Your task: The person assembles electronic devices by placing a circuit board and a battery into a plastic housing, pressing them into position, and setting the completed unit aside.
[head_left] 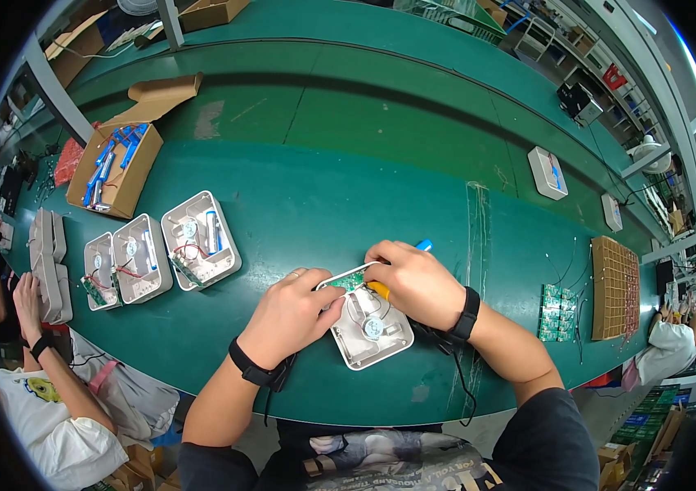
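An open white plastic housing (398,337) sits on the table in front of me, with a round metallic-looking part (373,328) and thin wires inside. At its far end a green circuit board (346,281) lies between my hands. My left hand (292,309) is closed on the housing's left far edge, thumb over the board. My right hand (420,282) curls over the far right corner. Under its fingers shows a yellow part (378,289), and a blue end (424,245) sticks out beyond the hand, roughly in line; the middle is hidden. Both wrists wear black bands with cords.
Three similar housings (232,260) with boards and blue cells stand to the left, beside stacked white shells (52,286). Behind them is a cardboard box (139,176) of blue cells. Right lie green boards (558,311) and a gridded carton (607,286). Co-workers sit at both sides.
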`<action>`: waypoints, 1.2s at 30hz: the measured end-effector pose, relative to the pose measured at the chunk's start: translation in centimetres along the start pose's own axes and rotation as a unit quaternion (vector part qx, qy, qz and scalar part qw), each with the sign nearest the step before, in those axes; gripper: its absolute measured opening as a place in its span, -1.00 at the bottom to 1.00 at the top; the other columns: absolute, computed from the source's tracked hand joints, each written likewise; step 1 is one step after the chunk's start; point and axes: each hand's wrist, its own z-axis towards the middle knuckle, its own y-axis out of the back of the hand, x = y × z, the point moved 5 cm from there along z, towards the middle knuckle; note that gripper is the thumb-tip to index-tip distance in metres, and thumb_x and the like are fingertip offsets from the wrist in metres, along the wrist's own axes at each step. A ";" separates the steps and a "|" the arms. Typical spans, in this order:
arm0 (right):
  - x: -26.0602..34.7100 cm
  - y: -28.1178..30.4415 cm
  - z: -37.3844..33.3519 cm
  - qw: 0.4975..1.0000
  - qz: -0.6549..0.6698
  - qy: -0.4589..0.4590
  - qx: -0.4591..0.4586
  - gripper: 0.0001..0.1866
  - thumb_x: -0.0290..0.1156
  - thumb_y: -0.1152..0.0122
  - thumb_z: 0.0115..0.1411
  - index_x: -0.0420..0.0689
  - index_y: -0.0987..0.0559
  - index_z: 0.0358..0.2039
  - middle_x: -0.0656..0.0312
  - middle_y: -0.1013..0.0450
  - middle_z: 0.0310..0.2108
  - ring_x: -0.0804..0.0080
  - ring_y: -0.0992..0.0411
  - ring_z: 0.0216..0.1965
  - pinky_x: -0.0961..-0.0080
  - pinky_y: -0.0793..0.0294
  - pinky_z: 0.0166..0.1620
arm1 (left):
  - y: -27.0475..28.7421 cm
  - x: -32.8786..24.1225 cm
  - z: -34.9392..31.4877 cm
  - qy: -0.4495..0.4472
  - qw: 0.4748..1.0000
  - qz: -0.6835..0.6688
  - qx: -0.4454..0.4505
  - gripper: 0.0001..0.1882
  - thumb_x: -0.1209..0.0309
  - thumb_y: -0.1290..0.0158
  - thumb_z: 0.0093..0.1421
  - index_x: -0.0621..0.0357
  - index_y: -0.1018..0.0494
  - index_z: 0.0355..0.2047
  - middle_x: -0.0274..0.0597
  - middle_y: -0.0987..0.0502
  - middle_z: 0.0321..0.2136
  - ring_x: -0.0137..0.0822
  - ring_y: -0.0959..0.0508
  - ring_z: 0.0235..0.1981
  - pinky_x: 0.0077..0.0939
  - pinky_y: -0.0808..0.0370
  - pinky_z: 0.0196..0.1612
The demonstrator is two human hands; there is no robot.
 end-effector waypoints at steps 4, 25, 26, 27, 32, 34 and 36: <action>-1.3 0.4 0.6 0.990 0.138 -0.016 0.032 -0.75 -0.52 -0.40 0.20 -0.14 -0.73 -0.09 0.17 -0.58 -0.01 0.15 -0.58 -0.05 0.24 -0.60 0.01 | 0.0 -0.2 0.1 -0.009 1.000 -0.001 -0.008 -0.91 0.43 -0.35 0.17 0.14 -0.73 -0.32 -0.10 -0.67 -0.23 -0.07 -0.69 -0.26 -0.23 -0.66 -0.20; 1.8 0.2 -1.6 0.993 -0.104 0.007 -0.059 -0.62 -0.24 -0.53 0.15 -0.16 -0.70 -0.08 0.06 -0.45 0.18 -0.04 -0.36 0.29 0.04 -0.35 0.27 | 0.5 0.3 0.0 0.026 0.998 0.038 -0.041 -0.90 0.44 -0.34 0.16 0.19 -0.70 -0.36 -0.14 -0.53 -0.43 -0.10 -0.60 -0.38 -0.19 -0.58 -0.32; 2.1 -0.1 -1.6 0.991 -0.118 -0.011 -0.060 -0.62 -0.23 -0.52 0.16 -0.17 -0.70 -0.08 0.05 -0.43 0.20 -0.06 -0.33 0.30 0.02 -0.35 0.27 | 0.5 0.2 0.0 0.027 0.998 0.040 -0.043 -0.90 0.44 -0.34 0.15 0.19 -0.70 -0.36 -0.14 -0.53 -0.43 -0.10 -0.60 -0.38 -0.18 -0.58 -0.32; 2.3 -0.4 -1.6 0.989 -0.132 -0.029 -0.061 -0.63 -0.23 -0.51 0.18 -0.18 -0.70 -0.09 0.04 -0.41 0.21 -0.09 -0.31 0.32 0.01 -0.35 0.27 | 0.5 0.2 0.0 0.028 0.998 0.042 -0.045 -0.90 0.44 -0.34 0.15 0.18 -0.70 -0.36 -0.14 -0.53 -0.43 -0.10 -0.61 -0.37 -0.18 -0.58 -0.31; 1.9 0.2 -1.5 0.992 -0.054 -0.117 -0.007 -0.64 -0.23 -0.47 0.24 -0.17 -0.71 -0.05 0.00 -0.36 0.32 -0.19 -0.19 0.43 -0.08 -0.28 0.36 | 0.5 0.3 -0.1 0.030 0.997 0.046 -0.047 -0.90 0.43 -0.34 0.15 0.17 -0.71 -0.35 -0.15 -0.53 -0.42 -0.09 -0.61 -0.36 -0.18 -0.59 -0.30; 1.7 -0.3 -2.1 0.993 -0.011 -0.119 -0.009 -0.64 -0.23 -0.47 0.25 -0.15 -0.72 -0.03 -0.01 -0.34 0.35 -0.22 -0.14 0.46 -0.10 -0.23 0.40 | 0.5 0.2 0.0 0.034 0.997 0.047 -0.044 -0.90 0.43 -0.34 0.15 0.16 -0.71 -0.34 -0.15 -0.53 -0.41 -0.10 -0.61 -0.35 -0.18 -0.60 -0.30; 1.6 -1.1 -2.9 0.989 0.078 -0.125 -0.016 -0.64 -0.23 -0.46 0.28 -0.12 -0.73 0.02 -0.04 -0.30 0.41 -0.27 -0.04 0.53 -0.14 -0.14 0.47 | 0.5 0.2 0.0 0.036 0.997 0.046 -0.042 -0.90 0.43 -0.34 0.15 0.16 -0.71 -0.34 -0.15 -0.53 -0.41 -0.10 -0.61 -0.35 -0.18 -0.60 -0.30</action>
